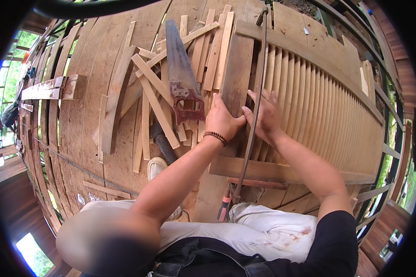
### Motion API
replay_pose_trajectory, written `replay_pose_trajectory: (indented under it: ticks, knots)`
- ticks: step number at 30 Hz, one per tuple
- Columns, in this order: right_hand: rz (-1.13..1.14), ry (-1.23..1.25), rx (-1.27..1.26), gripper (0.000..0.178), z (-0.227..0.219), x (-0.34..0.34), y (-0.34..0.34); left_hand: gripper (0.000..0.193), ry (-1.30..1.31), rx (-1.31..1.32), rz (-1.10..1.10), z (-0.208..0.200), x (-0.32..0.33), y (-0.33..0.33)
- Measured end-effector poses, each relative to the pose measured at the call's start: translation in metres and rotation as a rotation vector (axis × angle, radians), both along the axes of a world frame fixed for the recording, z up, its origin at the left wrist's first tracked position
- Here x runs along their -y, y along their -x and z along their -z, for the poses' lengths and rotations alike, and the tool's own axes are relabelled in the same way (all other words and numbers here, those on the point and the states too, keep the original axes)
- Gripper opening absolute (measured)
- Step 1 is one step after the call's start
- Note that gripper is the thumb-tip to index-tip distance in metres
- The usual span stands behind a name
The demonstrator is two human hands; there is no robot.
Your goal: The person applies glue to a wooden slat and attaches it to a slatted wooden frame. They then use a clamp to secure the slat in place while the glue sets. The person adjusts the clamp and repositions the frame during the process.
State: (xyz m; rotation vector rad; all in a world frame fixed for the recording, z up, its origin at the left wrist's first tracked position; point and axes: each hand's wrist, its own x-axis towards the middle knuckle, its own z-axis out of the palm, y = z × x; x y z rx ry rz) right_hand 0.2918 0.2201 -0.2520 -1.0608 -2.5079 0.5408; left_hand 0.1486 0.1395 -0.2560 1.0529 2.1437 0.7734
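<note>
A wooden louvered panel (309, 101) with many slanted slats lies before me, framed by boards. My left hand (221, 121), with a beaded bracelet at the wrist, is closed on the outer edge of the wide end board (238, 76), thumb across its top. Its lower fingers are hidden. On the slats beside that board rests my right hand (267, 119), fingers spread, thumb and forefinger reaching toward the board. The long metal bar of a bar clamp (262, 60) spans the panel and passes over the right hand. Its pink-and-black handle (223, 208) hangs at the near side.
Left of the panel, a handsaw (180, 69) with a reddish handle lies on several loose wooden strips (157, 101). A dark tool handle (162, 143) pokes out near my shoe (157, 167). A cord (83, 167) runs over the plank floor (78, 124). Longer boards (118, 101) lie farther left.
</note>
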Motion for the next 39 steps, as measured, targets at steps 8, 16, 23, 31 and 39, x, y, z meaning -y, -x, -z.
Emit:
replay_pose_trajectory:
  ticks: [8,16,23,31,39]
  knots:
    - [0.022,0.041,-0.058,0.050,0.006,-0.001,-0.003,0.105,-0.052,-0.038,-0.002,0.017,0.000,-0.003]
    - [0.026,0.015,-0.044,0.052,0.010,-0.001,-0.002,0.102,-0.096,-0.079,-0.006,0.018,0.002,-0.002]
    - [0.031,0.044,-0.081,0.048,0.003,-0.003,-0.006,0.103,0.052,0.068,0.011,-0.014,0.001,0.012]
    - [0.047,0.085,-0.106,0.046,-0.002,-0.003,-0.006,0.088,-0.007,0.025,-0.013,-0.016,0.003,0.010]
    - [0.057,0.054,-0.041,0.052,0.001,-0.001,-0.002,0.093,-0.102,0.034,-0.053,-0.006,-0.003,-0.005]
